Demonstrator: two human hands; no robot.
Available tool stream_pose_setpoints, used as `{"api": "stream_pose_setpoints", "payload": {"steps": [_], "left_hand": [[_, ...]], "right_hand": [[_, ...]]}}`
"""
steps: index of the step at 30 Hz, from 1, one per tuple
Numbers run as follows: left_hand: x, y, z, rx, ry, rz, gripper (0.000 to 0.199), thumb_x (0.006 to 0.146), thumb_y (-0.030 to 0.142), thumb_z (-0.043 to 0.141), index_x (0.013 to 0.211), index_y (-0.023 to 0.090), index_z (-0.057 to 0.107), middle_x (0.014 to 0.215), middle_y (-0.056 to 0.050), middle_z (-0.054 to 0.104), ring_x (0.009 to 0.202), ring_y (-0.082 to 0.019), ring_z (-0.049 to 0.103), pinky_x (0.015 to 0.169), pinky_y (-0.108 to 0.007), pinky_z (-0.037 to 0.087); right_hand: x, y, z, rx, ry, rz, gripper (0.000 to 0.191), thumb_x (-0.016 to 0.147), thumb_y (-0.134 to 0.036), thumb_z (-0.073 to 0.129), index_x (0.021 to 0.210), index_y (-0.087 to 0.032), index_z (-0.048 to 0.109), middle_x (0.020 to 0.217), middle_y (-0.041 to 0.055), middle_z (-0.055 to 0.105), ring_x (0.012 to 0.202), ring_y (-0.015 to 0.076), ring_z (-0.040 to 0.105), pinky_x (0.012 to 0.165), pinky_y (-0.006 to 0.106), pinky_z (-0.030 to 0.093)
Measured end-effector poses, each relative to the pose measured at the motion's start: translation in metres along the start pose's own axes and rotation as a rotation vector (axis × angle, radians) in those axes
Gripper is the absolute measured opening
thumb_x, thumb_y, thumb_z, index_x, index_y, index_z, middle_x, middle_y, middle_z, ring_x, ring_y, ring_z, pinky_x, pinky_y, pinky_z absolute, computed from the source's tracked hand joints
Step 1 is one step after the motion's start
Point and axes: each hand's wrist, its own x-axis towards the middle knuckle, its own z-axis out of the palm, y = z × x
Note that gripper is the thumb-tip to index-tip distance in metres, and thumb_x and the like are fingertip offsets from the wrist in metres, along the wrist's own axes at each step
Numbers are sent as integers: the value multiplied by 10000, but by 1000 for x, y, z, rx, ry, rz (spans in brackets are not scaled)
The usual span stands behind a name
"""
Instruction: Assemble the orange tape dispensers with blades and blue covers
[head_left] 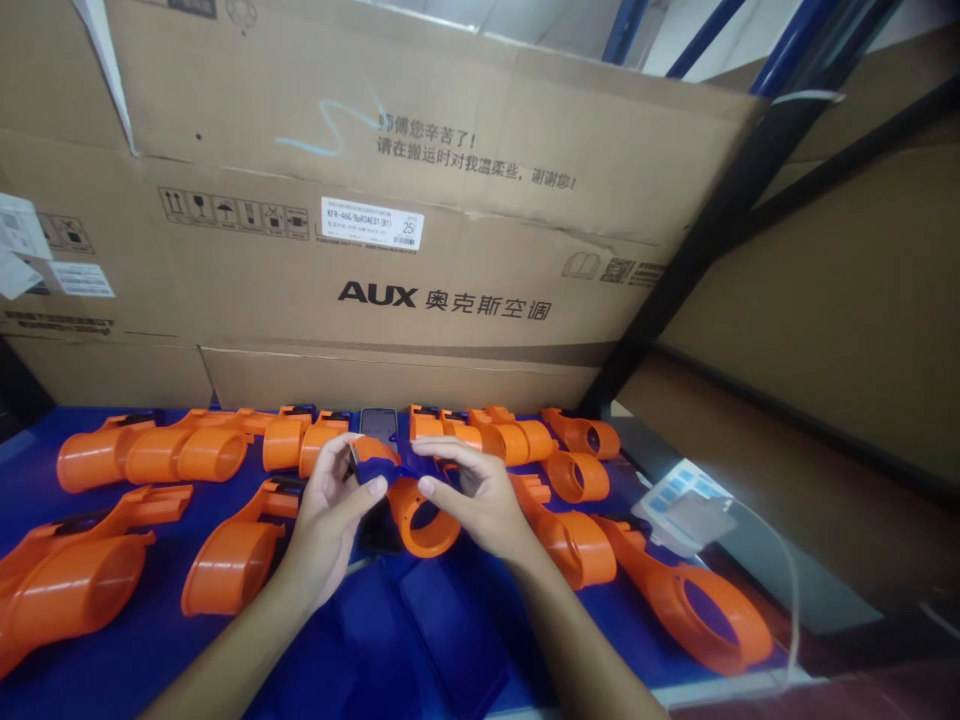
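Observation:
At the middle of the head view, my left hand (337, 510) and my right hand (480, 490) grip a dark blue part (411, 458) between thumbs and fingers. An orange piece shows just behind it by my left fingers. Directly below the blue part is an orange ring (429, 530); whether it is joined to the blue part I cannot tell. A phone-like device (379, 424) lies behind my hands. Flat dark blue pieces (450, 620) lie between my forearms.
Orange ring-shaped parts with handles, such as one at left (232, 565) and one at right (705, 610), line the blue table (165, 650). Cardboard (480, 240) stands behind. A white object with a cable (686, 510) lies right, near a dark slanted post (667, 290).

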Motion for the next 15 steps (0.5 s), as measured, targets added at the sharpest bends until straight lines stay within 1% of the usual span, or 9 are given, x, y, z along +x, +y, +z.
{"api": "stream_pose_setpoints", "payload": {"steps": [4, 11, 13, 15], "left_hand": [[0, 0, 0, -17, -2, -9, 525, 705, 200, 869, 1167, 340, 664, 1205, 16, 635, 1085, -173, 614, 915, -275, 530], [0, -1, -1, -30, -6, -26, 546, 702, 203, 866, 1187, 348, 665, 1206, 1, 633, 1073, -192, 626, 883, -298, 546], [0, 0, -1, -32, -15, -35, 547, 700, 202, 862, 1189, 349, 665, 1237, 0, 628, 1107, -204, 619, 897, -306, 543], [-1, 1, -2, -39, -19, -31, 553, 695, 201, 856, 1193, 348, 665, 1294, -5, 615, 1166, -225, 601, 934, -329, 535]], "right_hand": [[0, -1, 0, -14, -20, 11, 279, 841, -361, 806, 1101, -265, 770, 1244, 75, 739, 1197, 279, 662, 1103, 492, 488], [-2, -2, 2, -16, -22, 18, 263, 869, -337, 781, 1119, -261, 753, 1248, 72, 731, 1195, 273, 660, 1092, 471, 488], [-3, -3, 3, -14, -35, 35, 289, 882, -350, 766, 1153, -257, 730, 1259, 71, 724, 1206, 270, 654, 1090, 460, 486], [-4, -6, 4, -4, -59, 48, 355, 895, -362, 750, 1226, -252, 684, 1292, 73, 704, 1226, 266, 642, 1086, 440, 488]]}}
